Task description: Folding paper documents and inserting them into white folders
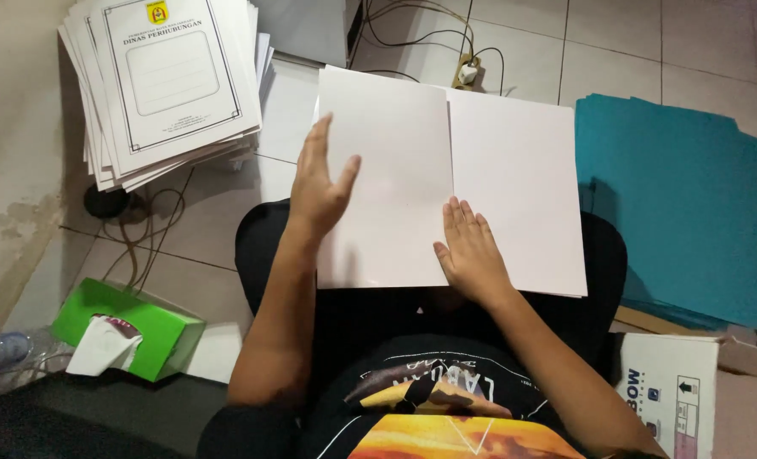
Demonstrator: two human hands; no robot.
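Nearest the camera, a dark shirt with an orange and yellow print (446, 416) is seen, and beyond it the lap, on which white sheets (446, 178) are laid side by side, open like a folded cover with a crease down the middle.

The right hand (472, 251) is laid flat on the lower part of the sheets, just right of the crease, palm down, with the fingers held straight and close together; nothing is pinched, the paper is only pressed. The left hand (320, 187) is raised at the left edge of the left sheet, palm turned toward the crease, with the fingers straight and the thumb spread apart; whether the paper is touched by it cannot be told, and nothing is gripped.

To the left, on the tiled floor, a green tissue box (132, 327) is set with a white tissue drawn out of it. To the right, a cardboard box (676, 391) is seen by the knee, and past it a spread of teal paper sheets (684, 204) is laid on the floor.

Farther off, at the upper left, 1 stack of printed white covers (170, 81) with black borders is piled. Dark cables (153, 229) are run below it, and a power plug (467, 72) is seen beyond the white sheets.
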